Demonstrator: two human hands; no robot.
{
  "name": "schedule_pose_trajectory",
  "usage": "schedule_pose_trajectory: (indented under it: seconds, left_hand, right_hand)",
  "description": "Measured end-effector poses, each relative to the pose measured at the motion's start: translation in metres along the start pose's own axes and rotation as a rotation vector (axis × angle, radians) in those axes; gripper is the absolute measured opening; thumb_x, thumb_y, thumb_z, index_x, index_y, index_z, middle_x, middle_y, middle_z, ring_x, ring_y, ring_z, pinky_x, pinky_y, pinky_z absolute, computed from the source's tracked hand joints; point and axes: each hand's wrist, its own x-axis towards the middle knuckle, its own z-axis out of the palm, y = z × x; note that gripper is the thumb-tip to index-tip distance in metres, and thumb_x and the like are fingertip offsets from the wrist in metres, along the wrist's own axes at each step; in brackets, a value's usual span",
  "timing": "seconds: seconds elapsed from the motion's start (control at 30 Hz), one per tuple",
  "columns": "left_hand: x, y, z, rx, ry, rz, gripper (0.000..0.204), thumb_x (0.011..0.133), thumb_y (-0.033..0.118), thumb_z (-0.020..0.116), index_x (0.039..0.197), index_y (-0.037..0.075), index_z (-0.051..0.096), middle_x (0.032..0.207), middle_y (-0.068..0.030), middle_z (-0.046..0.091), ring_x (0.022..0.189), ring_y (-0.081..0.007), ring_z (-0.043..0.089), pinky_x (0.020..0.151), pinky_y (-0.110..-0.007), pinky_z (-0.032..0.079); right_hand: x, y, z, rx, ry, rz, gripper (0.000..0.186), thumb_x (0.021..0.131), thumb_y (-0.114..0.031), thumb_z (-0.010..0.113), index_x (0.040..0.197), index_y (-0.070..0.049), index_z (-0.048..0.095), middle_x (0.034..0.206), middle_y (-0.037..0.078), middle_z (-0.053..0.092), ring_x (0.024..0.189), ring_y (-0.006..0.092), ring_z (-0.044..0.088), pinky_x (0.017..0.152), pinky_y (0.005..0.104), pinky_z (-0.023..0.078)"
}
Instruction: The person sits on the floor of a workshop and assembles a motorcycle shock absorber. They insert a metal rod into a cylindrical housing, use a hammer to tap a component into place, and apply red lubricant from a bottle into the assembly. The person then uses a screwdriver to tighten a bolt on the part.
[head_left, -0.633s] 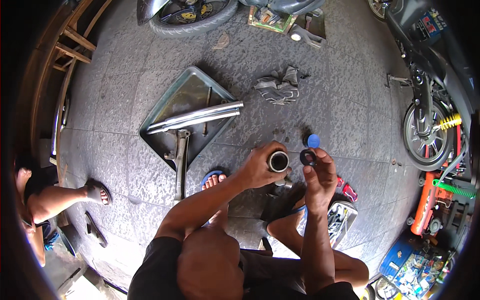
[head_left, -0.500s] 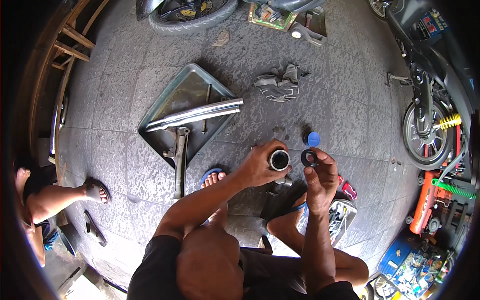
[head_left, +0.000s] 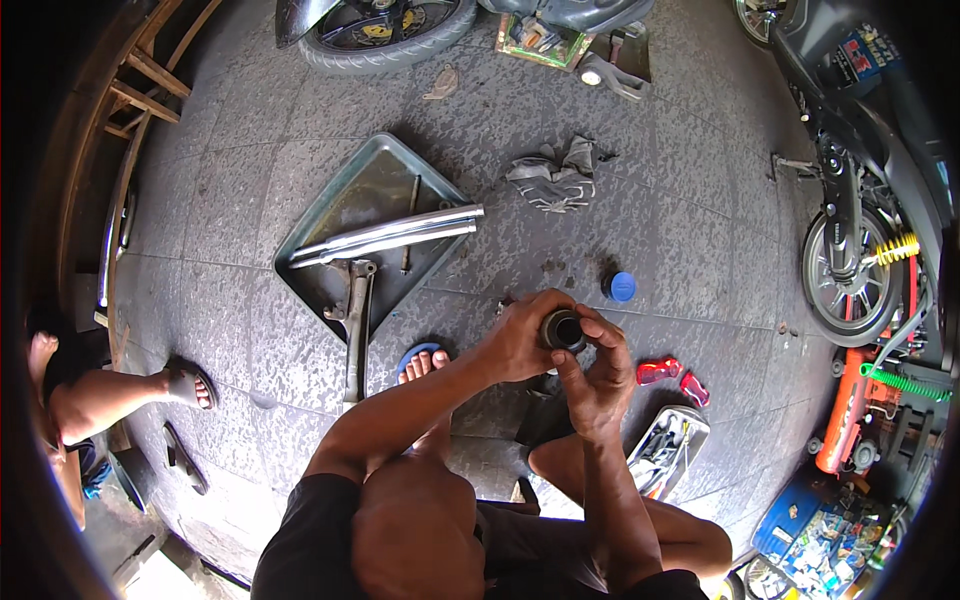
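My left hand [head_left: 525,338] is wrapped round the top of a metal tube [head_left: 551,329], likely a motorcycle fork leg, whose open mouth faces up. Fingers of my right hand [head_left: 596,388] pinch a black rubber ring seal [head_left: 573,331] against that mouth. The ring overlaps the rim; whether it sits inside cannot be told. Below the hands, the rest of the tube is mostly hidden. Just beyond them on the floor stands a small container with a blue lid [head_left: 622,288].
A metal tray [head_left: 290,243] at left holds two chrome tubes [head_left: 400,233], a thin rod and another fork leg [head_left: 358,325]. A grey rag [head_left: 553,180] lies farther off. Red-handled tools [head_left: 658,372] and a tool-filled case [head_left: 672,445] are by my right leg. Another person's foot [head_left: 190,385] is at left.
My right hand has moved left, bringing the black ring seal from beside the tube onto its mouth. My left hand keeps its grip on the tube.
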Motion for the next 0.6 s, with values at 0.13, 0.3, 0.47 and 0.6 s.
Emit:
schedule_pose_trajectory:
  seconds: [0.13, 0.3, 0.47, 0.6]
  left_hand:
    - [0.001, 0.001, 0.003, 0.034, 0.018, 0.036, 0.047, 0.074, 0.009, 0.085, 0.112, 0.008, 0.058, 0.108, -0.0087, 0.071, 0.099, -0.0257, 0.071, 0.084, -0.037, 0.056]
    - [0.000, 0.002, 0.005, 0.017, 0.013, 0.006, 0.052, 0.072, 0.010, 0.082, 0.116, 0.007, 0.056, 0.109, -0.0135, 0.066, 0.100, -0.0342, 0.066, 0.086, -0.043, 0.053]
    - [-0.003, 0.006, -0.002, 0.047, 0.037, 0.153, 0.060, 0.082, 0.014, 0.076, 0.132, 0.004, 0.044, 0.120, -0.0177, 0.059, 0.111, -0.0326, 0.062, 0.094, -0.044, 0.049]
    - [-0.006, -0.004, -0.001, 0.031, 0.134, 0.341, 0.058, 0.089, 0.020, 0.068, 0.135, 0.001, 0.040, 0.119, -0.0211, 0.056, 0.109, -0.0351, 0.058, 0.097, -0.044, 0.045]
  right_hand:
    - [-0.003, -0.003, 0.004, -0.012, 0.046, 0.048, 0.044, 0.082, 0.004, 0.076, 0.122, -0.005, 0.059, 0.134, 0.015, 0.059, 0.124, 0.0251, 0.056, 0.107, 0.0381, 0.044]
    - [0.003, -0.025, 0.005, -0.125, 0.042, 0.231, 0.043, 0.083, 0.004, 0.074, 0.122, -0.005, 0.058, 0.133, 0.014, 0.060, 0.124, 0.0232, 0.057, 0.105, 0.0361, 0.044]
    - [0.007, -0.023, -0.008, -0.063, 0.110, 0.168, 0.042, 0.083, -0.004, 0.077, 0.121, -0.004, 0.057, 0.123, 0.012, 0.063, 0.107, 0.0214, 0.062, 0.095, 0.0333, 0.048]
    - [-0.057, 0.083, -0.029, -0.258, 0.327, 0.632, 0.056, 0.083, -0.025, 0.080, 0.122, 0.005, 0.052, 0.114, 0.019, 0.062, 0.106, 0.0284, 0.060, 0.092, 0.0346, 0.048]
